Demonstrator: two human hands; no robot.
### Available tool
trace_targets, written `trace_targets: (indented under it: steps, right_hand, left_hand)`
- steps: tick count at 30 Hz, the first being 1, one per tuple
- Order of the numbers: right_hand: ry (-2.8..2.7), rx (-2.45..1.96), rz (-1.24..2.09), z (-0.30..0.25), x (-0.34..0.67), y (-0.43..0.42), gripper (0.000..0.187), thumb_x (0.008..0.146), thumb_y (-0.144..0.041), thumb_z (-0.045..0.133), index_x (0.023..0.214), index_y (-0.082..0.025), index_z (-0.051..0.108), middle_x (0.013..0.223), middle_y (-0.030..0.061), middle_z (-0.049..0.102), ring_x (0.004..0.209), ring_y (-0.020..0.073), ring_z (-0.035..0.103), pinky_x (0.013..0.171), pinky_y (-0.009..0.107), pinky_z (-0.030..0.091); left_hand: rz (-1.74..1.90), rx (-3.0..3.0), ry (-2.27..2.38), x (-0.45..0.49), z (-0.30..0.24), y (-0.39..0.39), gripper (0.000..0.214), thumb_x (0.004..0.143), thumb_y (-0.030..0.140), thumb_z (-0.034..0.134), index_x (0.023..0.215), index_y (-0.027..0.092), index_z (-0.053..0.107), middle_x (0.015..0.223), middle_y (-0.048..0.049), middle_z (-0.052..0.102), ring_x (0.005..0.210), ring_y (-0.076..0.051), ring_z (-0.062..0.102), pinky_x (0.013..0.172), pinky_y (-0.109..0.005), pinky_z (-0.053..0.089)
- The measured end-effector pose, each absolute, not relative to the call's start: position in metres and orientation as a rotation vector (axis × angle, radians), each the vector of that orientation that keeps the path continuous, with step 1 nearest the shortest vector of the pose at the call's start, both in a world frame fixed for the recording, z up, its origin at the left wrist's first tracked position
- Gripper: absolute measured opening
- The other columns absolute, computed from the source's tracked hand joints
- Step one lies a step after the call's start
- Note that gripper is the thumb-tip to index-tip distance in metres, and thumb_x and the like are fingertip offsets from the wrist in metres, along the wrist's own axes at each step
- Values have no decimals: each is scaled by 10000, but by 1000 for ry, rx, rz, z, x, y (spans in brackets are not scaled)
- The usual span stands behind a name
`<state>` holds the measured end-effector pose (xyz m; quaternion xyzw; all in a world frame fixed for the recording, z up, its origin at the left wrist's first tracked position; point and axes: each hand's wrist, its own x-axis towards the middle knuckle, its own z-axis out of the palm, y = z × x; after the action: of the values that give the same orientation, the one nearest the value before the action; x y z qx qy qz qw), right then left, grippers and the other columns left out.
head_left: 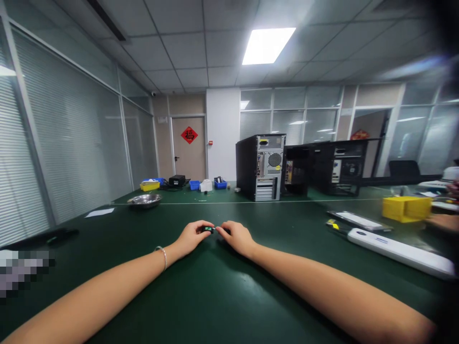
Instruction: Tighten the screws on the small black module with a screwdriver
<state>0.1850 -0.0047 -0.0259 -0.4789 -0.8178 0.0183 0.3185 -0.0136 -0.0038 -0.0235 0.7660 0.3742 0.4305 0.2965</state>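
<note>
Both my hands meet over the middle of the green tabletop (pixel 229 296). Between the thumb and fingers of my left hand (pixel 190 237) is a small black piece with a green patch (pixel 207 229), its exact kind too small to make out. My right hand (pixel 237 237) is pinched just beside it, fingertips at a thin, pale metallic tip (pixel 214 228) on the piece's right side. Whether the right fingers hold a separate part is hidden. A silver bracelet (pixel 164 258) circles my left wrist.
A metal bowl (pixel 145 200) and white paper (pixel 100 212) lie left. Small blue bins (pixel 194 185) stand at the back beside a computer tower (pixel 267 167). To the right are a long white device (pixel 399 252), a yellow bin (pixel 407 209) and another person's blurred hand (pixel 444 223).
</note>
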Motion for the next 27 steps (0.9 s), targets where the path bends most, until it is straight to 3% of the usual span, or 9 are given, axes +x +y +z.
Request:
trace_targets:
  steps: [9,16,27]
  right_hand:
    - [-2146,-1227,63,-28,184,-1,293,924,-402,477,845,-222,694,825,26,675,737,152,575,608,232,340]
    - [-2183,-1180,90,-30,185,3,306,934,-401,472,862,-219,707,802,29,642,724,143,560,628,227,354]
    - [-2218,-1071,163,-29,187,5,344,935,-434,475,831,-211,714,767,12,594,701,125,543,636,220,365]
  left_hand:
    - [1166,2010,1029,-13,-19,-7,277,739,241,660,990,131,702,973,-97,711,861,-208,628,815,-327,466]
    - [1113,1866,1019,-12,-20,-8,304,709,283,707,970,126,710,869,-70,719,754,-182,626,719,-295,474]
    - [1075,1717,924,-14,-19,-12,337,671,314,763,949,126,728,753,-45,710,676,-152,605,715,-289,473]
